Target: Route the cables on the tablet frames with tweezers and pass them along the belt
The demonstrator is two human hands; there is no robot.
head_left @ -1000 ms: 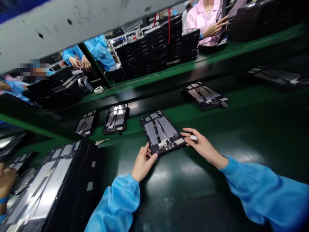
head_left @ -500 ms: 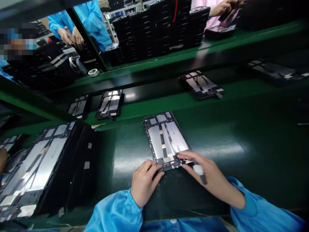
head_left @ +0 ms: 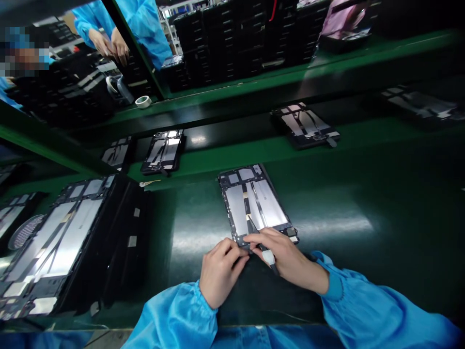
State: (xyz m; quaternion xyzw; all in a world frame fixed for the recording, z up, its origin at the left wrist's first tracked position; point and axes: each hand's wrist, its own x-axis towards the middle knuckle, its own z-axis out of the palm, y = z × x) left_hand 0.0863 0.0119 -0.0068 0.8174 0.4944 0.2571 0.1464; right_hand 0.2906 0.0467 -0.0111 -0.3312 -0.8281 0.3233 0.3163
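Note:
An opened tablet (head_left: 271, 196) lies on the green bench, its silver inner plate and dark ribbon cables facing up. Thumb and fingers of my left hand (head_left: 221, 271) are closed on its near left edge. My right hand (head_left: 288, 257) holds dark tweezers (head_left: 269, 258) with a white wrap around the middle. Their narrow tip reaches over the silver plate near the centre cable. Both hands hide part of the tablet's near end, so what the fingertips touch there is not clear.
At left stands a stack of similar tablets (head_left: 89, 218) beside a round mesh piece (head_left: 25, 231). More tablets (head_left: 163, 151) lie along the far strip, one (head_left: 307, 123) further right. A tape roll (head_left: 143, 102) sits on the ledge. Co-workers' hands (head_left: 111, 46) show behind.
My right hand has moved left across the tablet's near end, and its tweezers now point up over the silver plate. My left hand stays at the near left edge.

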